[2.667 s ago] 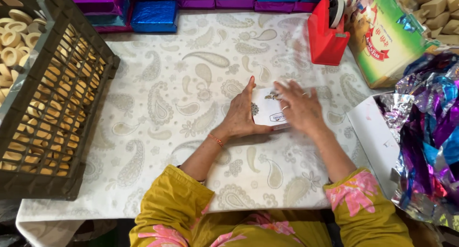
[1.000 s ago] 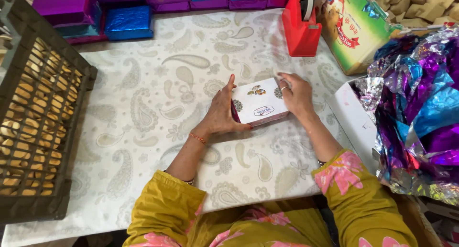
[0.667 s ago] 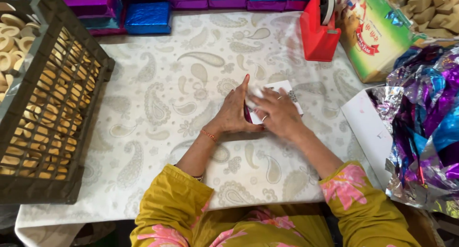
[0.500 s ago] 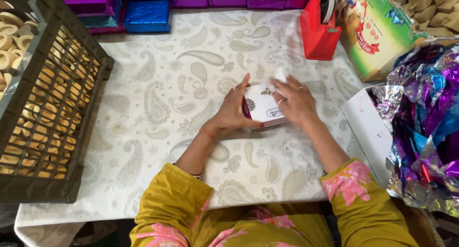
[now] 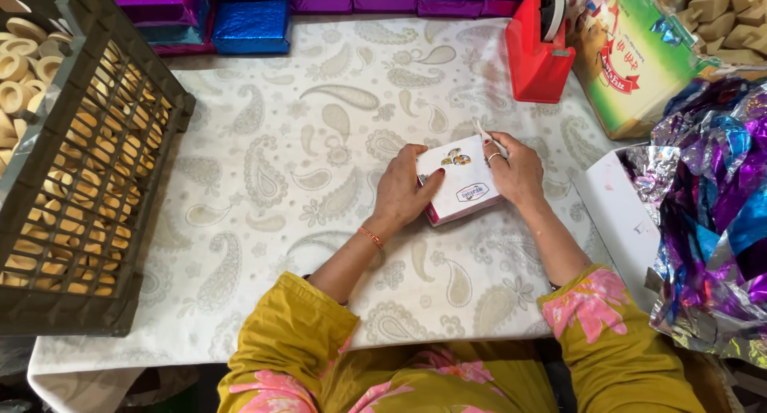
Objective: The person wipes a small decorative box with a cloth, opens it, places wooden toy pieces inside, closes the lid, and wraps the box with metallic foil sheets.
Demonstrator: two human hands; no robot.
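Both hands clasp a small white carton (image 5: pixel 462 189) lying on the paisley-covered worktop (image 5: pixel 280 157): the left hand (image 5: pixel 402 193) cups its near-left edge, fingers curled around it, while the right hand (image 5: pixel 515 172) presses the far-right side, seemingly to steady it squarely. Beyond the right hand stands a red tape dispenser (image 5: pixel 537 55); crumpled foil wrappers (image 5: pixel 711 221) crowd its right, and a dark crate of biscuits (image 5: pixel 76 181) sits well left.
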